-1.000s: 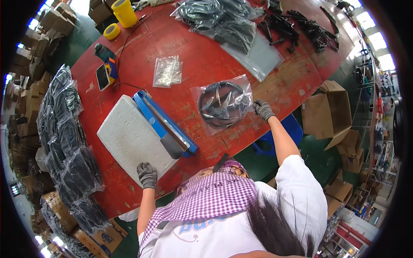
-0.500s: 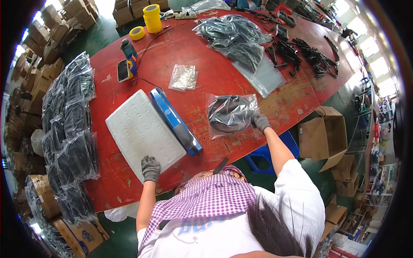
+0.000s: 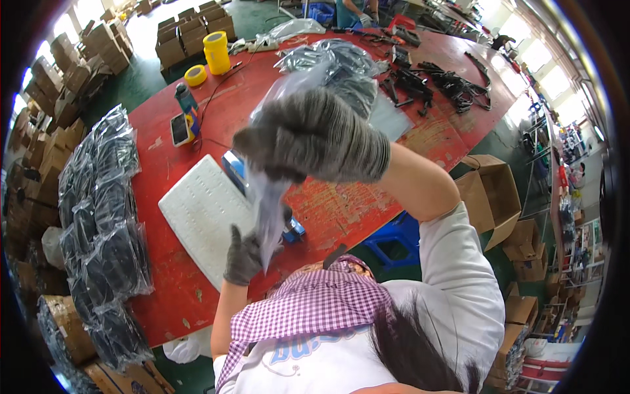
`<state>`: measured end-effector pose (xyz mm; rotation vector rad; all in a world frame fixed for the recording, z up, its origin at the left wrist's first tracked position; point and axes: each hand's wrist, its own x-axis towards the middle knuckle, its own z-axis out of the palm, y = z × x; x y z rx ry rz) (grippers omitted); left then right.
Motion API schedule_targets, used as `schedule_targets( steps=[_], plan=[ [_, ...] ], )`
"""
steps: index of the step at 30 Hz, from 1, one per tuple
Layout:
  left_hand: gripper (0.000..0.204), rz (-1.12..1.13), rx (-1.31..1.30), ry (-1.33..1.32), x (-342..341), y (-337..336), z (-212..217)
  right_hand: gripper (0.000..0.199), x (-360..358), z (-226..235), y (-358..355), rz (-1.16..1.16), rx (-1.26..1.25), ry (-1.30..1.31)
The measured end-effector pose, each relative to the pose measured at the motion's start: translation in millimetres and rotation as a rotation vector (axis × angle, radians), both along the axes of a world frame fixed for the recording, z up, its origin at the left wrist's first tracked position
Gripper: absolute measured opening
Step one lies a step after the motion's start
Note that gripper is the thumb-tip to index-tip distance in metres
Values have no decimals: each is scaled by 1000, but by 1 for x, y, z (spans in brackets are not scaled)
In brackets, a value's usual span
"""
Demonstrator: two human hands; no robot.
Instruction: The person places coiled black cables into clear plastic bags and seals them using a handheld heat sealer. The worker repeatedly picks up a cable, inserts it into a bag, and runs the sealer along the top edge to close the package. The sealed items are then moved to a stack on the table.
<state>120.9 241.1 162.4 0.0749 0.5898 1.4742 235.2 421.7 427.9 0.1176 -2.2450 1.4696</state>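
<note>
My right hand (image 3: 315, 134), in a grey knit glove, is raised close to the camera and shut on the top of a clear plastic bag (image 3: 269, 210). The bag hangs down from it over the red table (image 3: 341, 210). My left hand (image 3: 244, 256), also gloved, pinches the bag's lower end just above the table's near edge. The right hand hides what is inside the bag. Under the bag lie a white foam pad (image 3: 200, 210) and a blue bar-shaped tool (image 3: 233, 164).
Bagged black cable coils (image 3: 98, 210) are piled along the table's left side, and more bags (image 3: 341, 65) and black parts (image 3: 453, 82) lie at the far end. Yellow tape rolls (image 3: 215, 51) and a phone (image 3: 179, 129) sit at the back left. An open cardboard box (image 3: 489, 197) and a blue stool (image 3: 394, 240) stand on the right.
My right hand has lifted the bag off the table up toward the camera. My left hand has left the foam pad's edge and taken hold of the bag's lower end.
</note>
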Motion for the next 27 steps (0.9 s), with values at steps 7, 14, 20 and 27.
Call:
schedule_targets(
  steps=[7,14,20,27],
  plan=[
    [55,362,-57,-3,-51,-71,7,33,7,-75,-3,215,-402,-674],
    [41,86,-122,522,-95,-112,-86,28,56,-258,-25,35,-735,-920],
    [30,36,-307,350,-117,-61,-147,23,102,-323,-17,-274,-1360,-950],
    [33,117,-273,394,-147,-8,-151,21,73,-332,11,-346,-1287,-794]
  ],
)
